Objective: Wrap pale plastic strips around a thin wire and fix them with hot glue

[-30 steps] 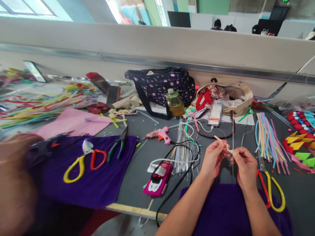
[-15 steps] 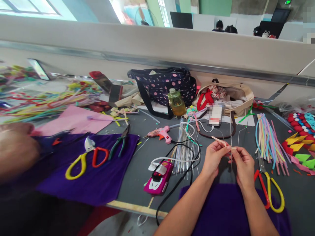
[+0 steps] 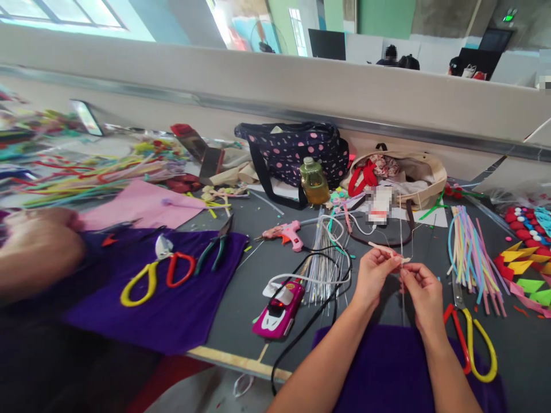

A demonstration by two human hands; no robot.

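My left hand (image 3: 373, 276) pinches a thin pale pink strip (image 3: 379, 247), one end of which sticks out to the upper left and the other meets an upright thin wire (image 3: 400, 221). Just below that meeting point, the fingertips of my right hand (image 3: 424, 291) are closed on the wire. Its lower part runs down below my fingers. A purple cloth (image 3: 383, 367) lies under my forearms. Right of my right hand are scissors (image 3: 467, 335) with one red and one yellow handle, beside a bundle of pastel pipe cleaners (image 3: 471, 252).
A pink glue gun (image 3: 290, 235), a bundle of wires (image 3: 323, 269) and a magenta device (image 3: 279, 310) with cables lie left of my hands. A bottle (image 3: 314, 186) and bags (image 3: 297, 152) stand behind. Another person's hand (image 3: 41, 246) is at far left, near scissors (image 3: 159, 272) and pliers (image 3: 215, 246).
My right fingertips have slid a little down the wire, slightly apart from my left fingertips. The pale pink strip stays in my left hand. The whole view has shifted slightly.
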